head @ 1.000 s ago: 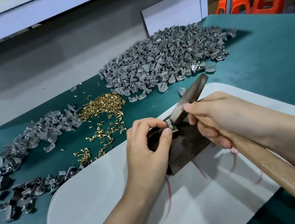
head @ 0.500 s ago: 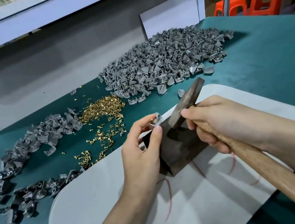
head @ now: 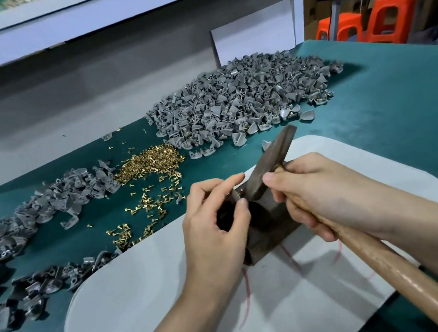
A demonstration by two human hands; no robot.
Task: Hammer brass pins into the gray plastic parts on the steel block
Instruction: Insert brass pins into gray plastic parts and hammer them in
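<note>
1. The white mat (head: 149, 309) lies on the green surface (head: 396, 117) and carries the steel block (head: 269, 224), taken here as the reference.
2. Near-right of the block, the right hand (head: 319, 192) is wrapped tight round the hammer's wooden handle (head: 389, 258), gripping high, close under the hammer head (head: 268, 167).
3. On the block's left side, the left hand (head: 210, 225) has thumb and forefinger pinched on one gray plastic part (head: 237, 195), held at the block's top edge. Whether a pin is seated in it is too small to tell.
4. Governing relation: the part lies just left of the head's lower end. The head's long axis slants from there up and away to the far right. Head and pinching fingertips are very close, and contact between head and part cannot be confirmed. Judgement: the strike must fall short and straight, and the fingertips are at risk.
5. Beyond the block to the far left, the loose brass pins (head: 149, 160) are scattered, nearer the left hand.
6. Directly beyond the block is the large heap of gray parts (head: 238, 101). A smaller heap (head: 44, 208) lies far left of it.
</note>
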